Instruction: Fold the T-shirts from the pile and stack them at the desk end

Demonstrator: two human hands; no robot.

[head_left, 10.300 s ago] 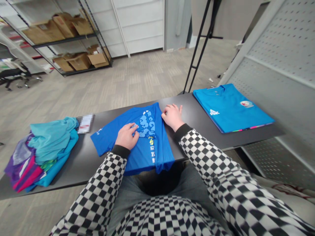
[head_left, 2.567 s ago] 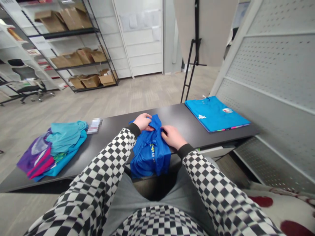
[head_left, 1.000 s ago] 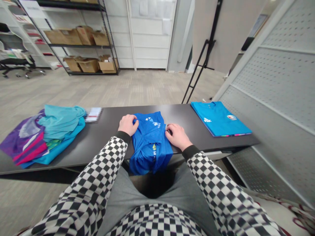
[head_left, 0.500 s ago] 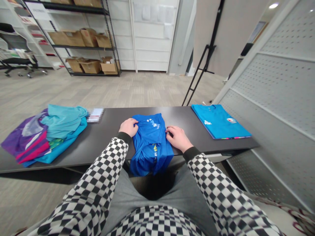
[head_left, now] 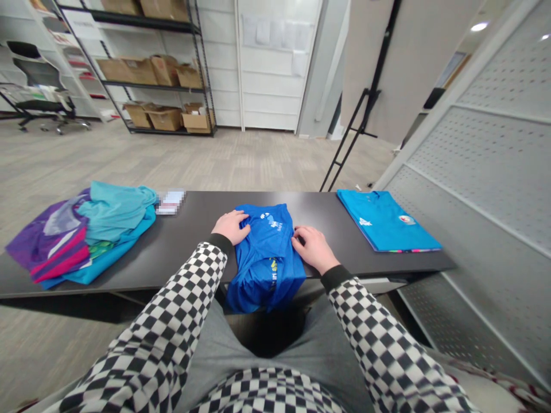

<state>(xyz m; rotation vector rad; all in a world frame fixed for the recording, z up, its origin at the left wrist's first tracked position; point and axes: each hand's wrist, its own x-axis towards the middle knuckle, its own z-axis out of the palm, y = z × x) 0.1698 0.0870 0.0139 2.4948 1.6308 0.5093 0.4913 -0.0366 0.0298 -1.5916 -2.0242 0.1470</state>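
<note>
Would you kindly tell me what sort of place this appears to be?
Probably an office storeroom or workroom: a black shelving rack holds cardboard boxes, a wheeled office chair stands on the left, and a dark table bears a blue shirt.

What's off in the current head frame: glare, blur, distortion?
Head view: likely wide-angle stretch, with the grey perforated panel slanting at right; faint sheen on the smooth dark-grey tabletop; round white ceiling light blown out; print on the royal-blue fabric shirt soft, partly unreadable; pale rectangular item at the tabletop's left pixelated, detail lost.
</note>
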